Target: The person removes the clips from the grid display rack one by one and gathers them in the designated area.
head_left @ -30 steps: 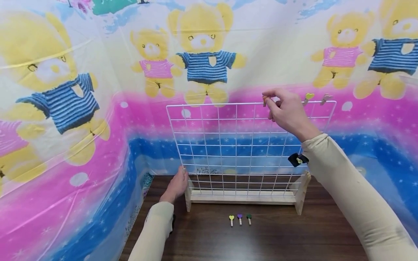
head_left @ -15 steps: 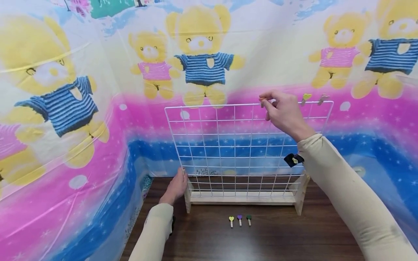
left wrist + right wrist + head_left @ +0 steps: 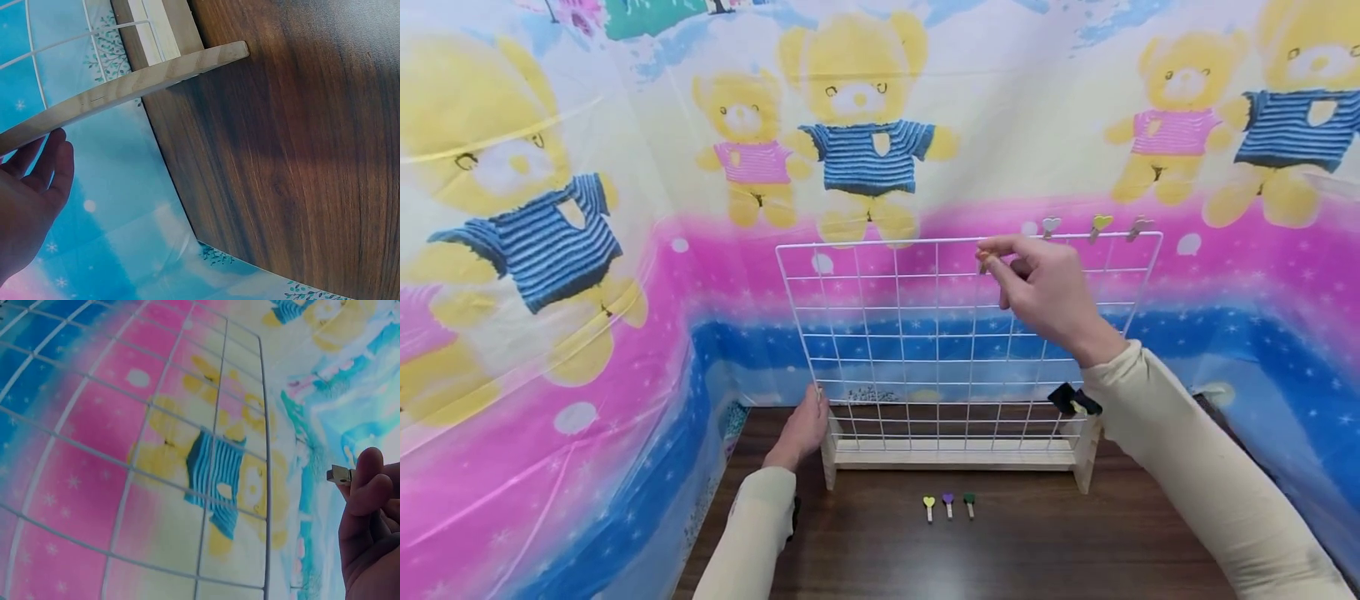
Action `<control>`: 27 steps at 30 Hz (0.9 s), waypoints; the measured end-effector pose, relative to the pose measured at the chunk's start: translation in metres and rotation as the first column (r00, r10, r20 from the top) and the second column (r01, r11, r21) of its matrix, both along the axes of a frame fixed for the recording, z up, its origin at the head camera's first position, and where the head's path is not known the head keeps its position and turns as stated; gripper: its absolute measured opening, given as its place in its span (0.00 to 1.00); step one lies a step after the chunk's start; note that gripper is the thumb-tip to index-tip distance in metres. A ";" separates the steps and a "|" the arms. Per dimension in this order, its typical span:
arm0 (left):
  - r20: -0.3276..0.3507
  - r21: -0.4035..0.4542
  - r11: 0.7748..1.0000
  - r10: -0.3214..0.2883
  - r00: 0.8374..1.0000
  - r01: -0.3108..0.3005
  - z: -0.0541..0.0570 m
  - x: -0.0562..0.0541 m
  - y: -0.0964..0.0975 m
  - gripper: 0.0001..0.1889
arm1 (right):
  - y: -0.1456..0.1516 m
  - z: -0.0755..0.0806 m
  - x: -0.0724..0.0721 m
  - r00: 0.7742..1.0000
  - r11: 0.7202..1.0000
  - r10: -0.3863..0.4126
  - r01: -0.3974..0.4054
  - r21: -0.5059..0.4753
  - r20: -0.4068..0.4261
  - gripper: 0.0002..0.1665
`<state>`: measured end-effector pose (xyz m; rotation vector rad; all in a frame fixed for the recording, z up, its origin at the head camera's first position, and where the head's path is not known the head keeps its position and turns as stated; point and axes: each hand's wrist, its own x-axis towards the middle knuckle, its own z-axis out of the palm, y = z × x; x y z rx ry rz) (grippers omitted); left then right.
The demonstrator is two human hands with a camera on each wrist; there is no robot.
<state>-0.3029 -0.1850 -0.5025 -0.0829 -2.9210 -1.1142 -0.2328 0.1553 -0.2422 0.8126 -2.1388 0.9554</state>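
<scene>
My right hand (image 3: 1045, 287) pinches a small clothespin (image 3: 984, 260) with an orange top between thumb and fingers, in front of the grid rack's top bar. The right wrist view shows the pale wooden end of this clothespin (image 3: 339, 475) poking out past the fingertips. The white wire grid rack (image 3: 936, 287) stands upright in a wooden base (image 3: 955, 457). At its left side my left hand (image 3: 803, 429) touches the wooden side piece (image 3: 119, 89) with its fingers; the thumb is hidden. Heart-topped clothespins in white (image 3: 1051, 227), yellow (image 3: 1101, 227) and greyish brown (image 3: 1140, 227) sit on the top bar's right part.
On the brown table (image 3: 1000, 550), in front of the base, lie a yellow heart clothespin (image 3: 929, 508), a purple one (image 3: 948, 506) and a dark green one (image 3: 970, 505). A bear-print cloth (image 3: 1030, 108) hangs behind and to the sides.
My right hand has moved left and slightly down with the orange clothespin, uncovering the white one on the top bar. The left hand stays at the rack's side.
</scene>
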 end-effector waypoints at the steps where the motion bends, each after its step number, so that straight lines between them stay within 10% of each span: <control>1: 0.000 0.001 1.000 -0.005 1.000 0.005 0.000 0.000 0.000 0.11 | -0.001 -0.005 0.002 1.000 1.000 0.021 -0.021 -0.002 -0.017 0.11; 27: 0.011 -0.001 1.000 -0.015 1.000 0.015 0.002 0.000 -0.001 0.12 | 0.012 -0.142 0.025 0.951 0.979 0.081 -0.132 0.157 0.299 0.10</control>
